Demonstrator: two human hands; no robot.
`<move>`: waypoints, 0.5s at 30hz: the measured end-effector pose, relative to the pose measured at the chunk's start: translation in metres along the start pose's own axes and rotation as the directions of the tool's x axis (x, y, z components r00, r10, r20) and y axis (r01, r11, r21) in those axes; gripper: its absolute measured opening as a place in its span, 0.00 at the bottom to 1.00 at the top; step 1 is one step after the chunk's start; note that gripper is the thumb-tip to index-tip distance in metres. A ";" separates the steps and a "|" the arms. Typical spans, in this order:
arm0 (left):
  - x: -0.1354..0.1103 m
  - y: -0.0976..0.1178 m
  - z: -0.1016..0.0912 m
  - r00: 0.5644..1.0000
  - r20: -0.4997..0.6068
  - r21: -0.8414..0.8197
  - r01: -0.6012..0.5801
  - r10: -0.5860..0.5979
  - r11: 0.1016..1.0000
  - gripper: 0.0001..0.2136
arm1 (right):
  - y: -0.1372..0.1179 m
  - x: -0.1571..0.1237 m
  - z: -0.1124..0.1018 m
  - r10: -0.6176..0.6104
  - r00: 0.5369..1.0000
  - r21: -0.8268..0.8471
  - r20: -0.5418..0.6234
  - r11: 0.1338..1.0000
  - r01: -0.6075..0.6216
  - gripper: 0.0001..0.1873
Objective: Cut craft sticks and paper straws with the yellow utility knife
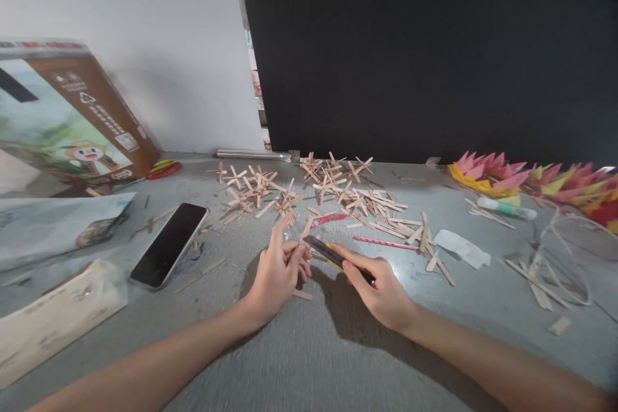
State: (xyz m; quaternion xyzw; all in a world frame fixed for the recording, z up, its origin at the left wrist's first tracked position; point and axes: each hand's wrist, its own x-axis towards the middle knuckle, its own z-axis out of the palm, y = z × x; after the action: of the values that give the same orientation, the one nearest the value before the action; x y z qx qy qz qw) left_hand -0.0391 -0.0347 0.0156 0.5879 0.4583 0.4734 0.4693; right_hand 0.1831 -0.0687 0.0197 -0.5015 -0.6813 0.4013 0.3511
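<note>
My left hand (282,264) pinches a small wooden craft stick (308,226) between thumb and fingers, its index finger raised. In my right hand (374,277) is a utility knife (331,254) with a dark blade and a bit of yellow on its body. The blade's tip meets or nearly meets the stick at my left fingertips; exact contact cannot be made out. Under my left hand a short stick piece (302,295) lies on the table. Beyond both hands lie crossed-stick shapes (258,183) and a heap of loose craft sticks (379,203).
On the grey table (270,360), a phone (170,246), red-and-yellow scissors (164,169) and a printed box (82,116) are left. Rightward are a striped pencil (386,243), crumpled tissue (462,248), a glue tube (506,208), a white cable (545,251) and folded paper decorations (490,174).
</note>
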 end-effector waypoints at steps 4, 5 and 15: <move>0.005 0.002 0.000 0.998 0.052 -0.154 0.048 -0.040 0.987 0.31 | 0.008 0.006 -0.001 0.065 0.998 0.175 0.025 0.982 -0.068 0.30; 0.007 0.002 -0.001 0.997 0.064 -0.178 0.063 -0.052 0.982 0.31 | 0.011 0.008 -0.001 0.084 0.996 0.224 0.037 0.970 -0.090 0.31; 0.015 -0.008 -0.004 0.993 0.082 -0.238 0.107 -0.090 0.965 0.25 | 0.014 0.006 -0.001 0.077 0.997 0.217 0.017 0.973 -0.079 0.30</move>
State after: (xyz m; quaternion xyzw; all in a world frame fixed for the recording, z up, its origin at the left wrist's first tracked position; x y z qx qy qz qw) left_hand -0.0419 -0.0178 0.0100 0.5192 0.4092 0.4808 0.5760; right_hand 0.1886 -0.0604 0.0079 -0.4848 -0.6145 0.4892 0.3848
